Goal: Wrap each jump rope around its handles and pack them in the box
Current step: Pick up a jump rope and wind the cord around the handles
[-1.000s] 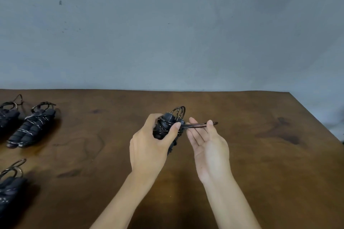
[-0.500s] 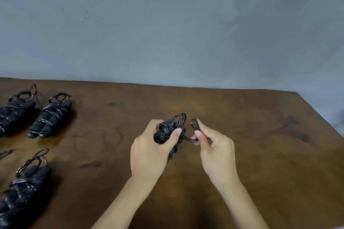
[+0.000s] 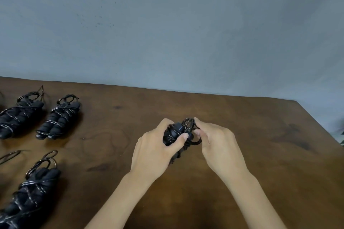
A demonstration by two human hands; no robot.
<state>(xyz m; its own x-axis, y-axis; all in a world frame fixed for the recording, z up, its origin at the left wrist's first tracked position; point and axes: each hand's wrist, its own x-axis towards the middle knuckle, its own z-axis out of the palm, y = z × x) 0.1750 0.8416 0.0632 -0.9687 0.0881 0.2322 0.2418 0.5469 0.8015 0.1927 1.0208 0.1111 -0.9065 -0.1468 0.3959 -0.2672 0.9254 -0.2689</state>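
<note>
Nearest, at the left edge of the dark brown wooden table (image 3: 260, 154), a wrapped black foam-handled jump rope bundle (image 3: 29, 191). Mid-table, left hand (image 3: 154, 152) curled round the black jump rope handles with thin cord wound about them (image 3: 175, 132), right hand (image 3: 217, 141) pinching the cord loop (image 3: 189, 123) at their top end. Farther left, two more wrapped black bundles (image 3: 59, 117) side by side near the grey wall (image 3: 167, 24).

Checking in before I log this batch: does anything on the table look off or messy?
Nothing stands out. Three wrapped jump ropes lie tidy at the table's left. A cord loop at the left edge is cut off by the frame. Left hand and right hand hold another bundle.
</note>
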